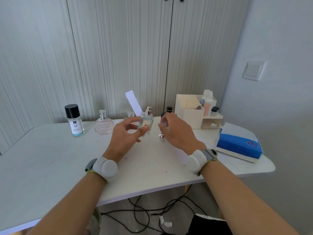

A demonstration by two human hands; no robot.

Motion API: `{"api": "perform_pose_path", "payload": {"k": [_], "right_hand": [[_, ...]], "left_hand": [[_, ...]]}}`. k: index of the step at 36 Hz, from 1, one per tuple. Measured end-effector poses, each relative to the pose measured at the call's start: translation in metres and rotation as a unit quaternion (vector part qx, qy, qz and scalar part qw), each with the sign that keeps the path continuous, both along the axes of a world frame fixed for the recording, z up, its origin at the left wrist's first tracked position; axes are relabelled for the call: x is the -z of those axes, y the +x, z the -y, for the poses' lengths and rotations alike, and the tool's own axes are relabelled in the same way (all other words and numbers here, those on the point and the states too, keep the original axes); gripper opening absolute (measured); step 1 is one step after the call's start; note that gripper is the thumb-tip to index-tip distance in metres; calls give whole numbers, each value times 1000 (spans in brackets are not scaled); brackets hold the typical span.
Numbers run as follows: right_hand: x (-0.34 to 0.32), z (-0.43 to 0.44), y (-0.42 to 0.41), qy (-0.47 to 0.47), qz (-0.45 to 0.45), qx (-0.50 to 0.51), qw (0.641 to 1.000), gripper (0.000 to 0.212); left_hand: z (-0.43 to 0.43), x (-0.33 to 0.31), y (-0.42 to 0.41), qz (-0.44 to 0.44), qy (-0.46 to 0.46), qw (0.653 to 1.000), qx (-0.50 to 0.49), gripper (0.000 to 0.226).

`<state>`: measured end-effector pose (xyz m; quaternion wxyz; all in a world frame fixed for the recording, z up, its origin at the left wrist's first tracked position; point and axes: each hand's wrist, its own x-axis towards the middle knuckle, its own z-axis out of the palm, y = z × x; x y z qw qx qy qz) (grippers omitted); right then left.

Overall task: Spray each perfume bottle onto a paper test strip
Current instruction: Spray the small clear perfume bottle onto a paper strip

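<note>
Progress looks partial at best. At the left of the table (50, 158), the black-capped bottle (75, 121) and the pink bottle (103, 124) stand upright with their caps on. Whether they are already sprayed or still waiting cannot be told. No marked strips are in view to count.

The left hand (125, 134) is raised above the table, palm turned inward. Its thumb and fingers grip the clear bottle (146, 123), which is upright, uncapped, its nozzle bare. The strip (133, 103) rises behind it, tilted left. Its lower end is hidden behind the bottle and hand, so what holds it is unclear. My judgement: this bottle is ready to be sprayed, or has just been.

The silver cap (161, 136) sits on the table just right of the held bottle.

The right hand (176, 131) hovers close beside the bottle, palm down, fingers curved toward the thumb. It is blurred, and I cannot tell whether it holds anything. Behind it stand dark bottles (169, 109), probably still to be handled.
</note>
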<state>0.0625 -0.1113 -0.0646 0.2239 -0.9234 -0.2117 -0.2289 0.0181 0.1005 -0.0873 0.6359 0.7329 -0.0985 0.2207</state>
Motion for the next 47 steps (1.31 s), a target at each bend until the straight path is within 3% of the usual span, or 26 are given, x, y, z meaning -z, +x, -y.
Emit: {"api": "perform_pose_path", "payload": {"k": [3,7,11,16,23,29,34,42,47], "right_hand": [[-10,-4,-7,145,-14,-58,988,17],[-20,-12,-20,264,-78,-155,949,30],[-17,-13,-27,271,-103,-174,941,52],[-5,-15,-27,243,-89,-155,953,40],[1,-21,-26,194,-41,-106,974,41],[1,-23,-24,219,-8,-54,974,34],[-2,-29,-25,243,15,-5,970,40],[0,-38,-31,262,17,20,965,49],[-4,-38,-33,271,10,-6,962,51]], "left_hand": [[0,-2,-2,-12,-49,998,46,56],[0,-5,-5,-25,-78,993,88,38],[0,-6,-7,-30,-79,990,109,32],[0,-5,-7,-36,-65,990,123,40],[0,-3,-5,-36,-28,993,108,38],[7,-5,-8,-35,30,998,51,47],[5,-5,-7,-25,80,997,-3,56],[3,-2,-5,13,114,993,-41,27],[2,-6,-8,12,59,998,-15,14]]}}
